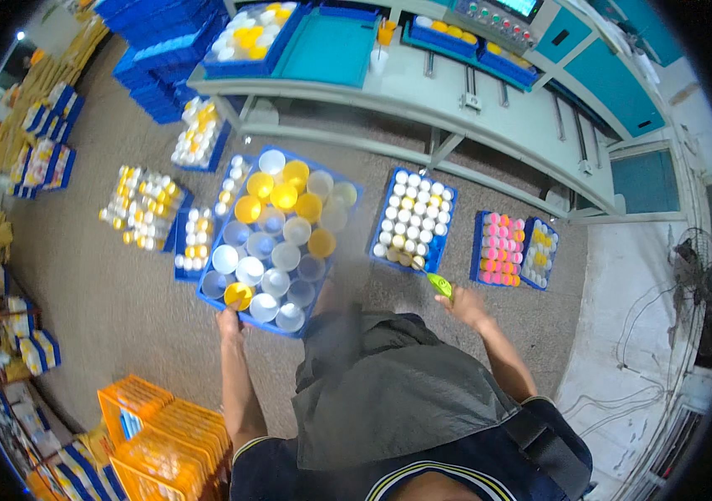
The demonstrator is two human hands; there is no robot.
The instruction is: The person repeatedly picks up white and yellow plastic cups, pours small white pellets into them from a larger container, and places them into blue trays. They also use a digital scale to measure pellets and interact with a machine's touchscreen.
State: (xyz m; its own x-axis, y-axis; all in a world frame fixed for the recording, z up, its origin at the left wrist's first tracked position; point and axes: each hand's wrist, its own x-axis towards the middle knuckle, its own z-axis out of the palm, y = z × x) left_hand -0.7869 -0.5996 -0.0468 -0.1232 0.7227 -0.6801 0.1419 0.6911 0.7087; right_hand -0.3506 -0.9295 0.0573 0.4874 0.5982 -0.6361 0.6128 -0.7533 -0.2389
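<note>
My left hand (228, 320) grips the near left edge of a blue tray (207, 282) packed with several yellow, white and clear round cups. The tray is lifted and tilted in front of my body. My right hand (464, 306) is out to the right and holds a small green and yellow object (439, 285) above the floor, just below a blue crate of white and yellow caps (413, 220). A dark grey apron covers my front.
Several blue trays of white, yellow and pink pieces (506, 249) lie on the brown floor. A long grey workbench (423, 92) runs across the top with blue trays. Orange crates (164, 442) stand lower left, stacked blue crates (164, 50) upper left.
</note>
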